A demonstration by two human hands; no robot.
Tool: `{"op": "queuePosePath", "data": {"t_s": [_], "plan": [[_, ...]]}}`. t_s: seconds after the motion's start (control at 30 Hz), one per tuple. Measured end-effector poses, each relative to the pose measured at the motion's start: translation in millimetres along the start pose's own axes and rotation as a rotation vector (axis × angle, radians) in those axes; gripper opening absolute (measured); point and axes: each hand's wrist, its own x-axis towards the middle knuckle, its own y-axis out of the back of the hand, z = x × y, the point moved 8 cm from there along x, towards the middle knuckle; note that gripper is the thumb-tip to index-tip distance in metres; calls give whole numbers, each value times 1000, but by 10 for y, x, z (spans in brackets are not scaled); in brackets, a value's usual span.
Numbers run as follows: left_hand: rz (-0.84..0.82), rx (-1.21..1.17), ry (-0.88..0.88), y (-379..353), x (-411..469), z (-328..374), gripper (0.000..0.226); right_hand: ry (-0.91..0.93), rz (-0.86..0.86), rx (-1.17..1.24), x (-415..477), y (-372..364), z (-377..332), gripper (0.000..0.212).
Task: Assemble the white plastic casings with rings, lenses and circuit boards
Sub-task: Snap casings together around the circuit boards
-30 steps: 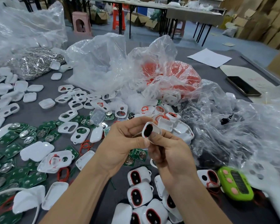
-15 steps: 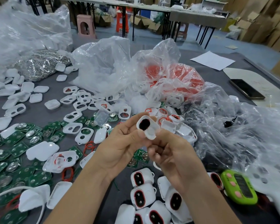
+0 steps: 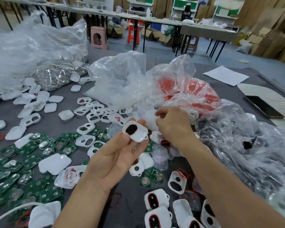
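Left hand [image 3: 115, 155], palm up over the grey counter [image 3: 53, 124], pinches a white casing [image 3: 135, 131] with a dark oval window between thumb and fingertips. Right hand [image 3: 173, 125] hovers just beside it, before a clear bag [image 3: 196, 89] with red contents. Its fingers are curled, and I cannot tell whether they grip anything.

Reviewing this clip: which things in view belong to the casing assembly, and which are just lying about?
Job in hand:
white plastic casing with black oval lens, held by the left hand
right hand, over loose parts
green circuit boards
clear bag of red rings
open white casing frames

Lying about:
flat black phone
white sheet of paper
pink plastic stool
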Motion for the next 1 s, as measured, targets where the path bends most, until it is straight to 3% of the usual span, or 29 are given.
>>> {"op": "queuePosePath", "data": {"t_s": [0.07,0.23,0.4,0.57,0.77,0.9,1.0], "plan": [[95,-38,16,195,60,24,23,1,-28,-125,178,-123,-53,28],[-70,-109,-32,64,13,145,36,49,25,-206,214,-120,-124,10],[-30,-48,-39,-22,66,110,50,27,108,-76,62,148,-54,15],[3,-19,-33,-119,13,111,62,-34,-18,104,43,208,58,22],[17,32,-25,-184,-48,106,62,-135,-3,297,-63,282,320,18],[-12,40,-2,-197,-66,73,52,-167,108,482,-132,390,457,38],[-3,47,13,-192,-52,54,48,-61,239,396,-183,613,421,26]]}}
